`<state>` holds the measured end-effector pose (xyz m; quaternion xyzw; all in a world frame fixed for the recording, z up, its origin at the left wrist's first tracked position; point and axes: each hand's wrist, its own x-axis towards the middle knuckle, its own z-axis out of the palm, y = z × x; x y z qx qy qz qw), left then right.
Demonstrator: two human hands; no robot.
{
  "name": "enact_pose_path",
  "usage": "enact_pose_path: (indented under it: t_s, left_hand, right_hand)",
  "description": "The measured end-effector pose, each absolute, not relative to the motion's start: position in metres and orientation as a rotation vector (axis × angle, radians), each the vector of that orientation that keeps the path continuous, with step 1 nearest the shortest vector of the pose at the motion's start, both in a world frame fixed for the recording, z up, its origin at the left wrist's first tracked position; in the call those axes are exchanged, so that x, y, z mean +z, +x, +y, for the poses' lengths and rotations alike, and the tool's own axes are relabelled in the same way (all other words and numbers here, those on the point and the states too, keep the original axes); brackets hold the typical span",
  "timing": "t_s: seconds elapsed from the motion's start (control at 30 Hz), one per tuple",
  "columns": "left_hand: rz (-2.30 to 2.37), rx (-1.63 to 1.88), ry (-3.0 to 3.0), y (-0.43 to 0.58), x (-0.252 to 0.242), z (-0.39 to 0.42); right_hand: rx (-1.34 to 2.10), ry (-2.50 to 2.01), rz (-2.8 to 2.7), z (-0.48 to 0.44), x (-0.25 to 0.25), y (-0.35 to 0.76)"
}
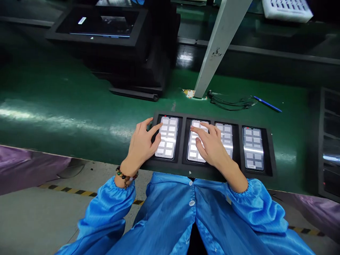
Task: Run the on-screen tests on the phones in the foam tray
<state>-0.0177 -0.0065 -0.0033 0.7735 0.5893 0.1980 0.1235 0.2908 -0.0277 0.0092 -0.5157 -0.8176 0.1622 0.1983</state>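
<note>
A black foam tray (184, 141) lies at the table's front edge and holds several smartphones, each in its own slot with a lit screen of pale tiles. My left hand (142, 143) is over the tray's left end, fingers apart, its index fingertip at the upper left edge of the leftmost phone (168, 138). With fingers spread, my right hand (209, 143) reaches over the second phone (193, 145), fingertips at the upper part of its screen. That hand partly covers the second phone and the third phone (227, 136). Farther right, the last phone (253, 148) is untouched. Neither hand grips anything.
Stacked black trays (106, 42) stand at the back left. A grey metal post (215, 49) rises behind the tray, beside black cables (231, 102) and a blue pen (267, 104). Another black tray (322, 141) is at the right edge; a white foam block (288, 10) is at the back.
</note>
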Motion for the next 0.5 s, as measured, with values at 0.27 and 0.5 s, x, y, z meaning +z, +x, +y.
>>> enact_pose_path:
  t_s: [0.27, 0.5]
  left_hand:
    - [1.684, 0.609, 2.421, -0.029, 0.001, -0.066]
    - [1.613, 0.854, 2.546, -0.041, -0.016, -0.099]
  right_hand:
    - [0.465, -1.321, -2.37, -0.078, 0.012, 0.292]
    - [0.464, -1.137, -2.416, -0.106, 0.011, 0.295]
